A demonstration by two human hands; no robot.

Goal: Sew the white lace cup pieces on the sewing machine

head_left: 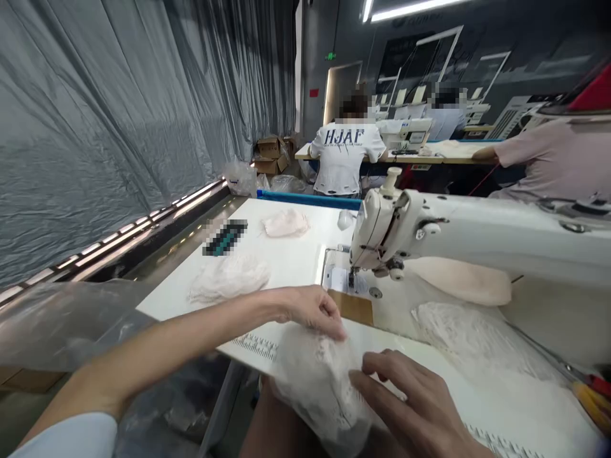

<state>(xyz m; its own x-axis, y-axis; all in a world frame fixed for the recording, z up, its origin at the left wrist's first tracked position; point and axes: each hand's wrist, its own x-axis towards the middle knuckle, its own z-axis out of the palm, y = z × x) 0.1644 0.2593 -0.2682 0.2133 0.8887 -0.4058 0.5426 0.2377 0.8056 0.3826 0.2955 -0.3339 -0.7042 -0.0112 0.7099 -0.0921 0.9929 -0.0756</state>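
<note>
My left hand [310, 310] pinches the top edge of a white lace fabric piece [317, 381] that hangs over the front edge of the white sewing table [286, 254]. My right hand [410, 401] lies on the same piece lower right, fingers curled and pressing on it. The sewing machine [396, 226] stands just behind, its needle area [352, 277] a little beyond my left hand. More white lace [458, 331] lies spread under the machine arm to the right.
A lace pile [229, 280] and a pink fabric piece [286, 224] lie farther back on the table. Clear plastic sheeting [62, 324] hangs at the left. A person in a white shirt [344, 159] and other people sit at tables behind. Cardboard boxes [271, 156] stand by the wall.
</note>
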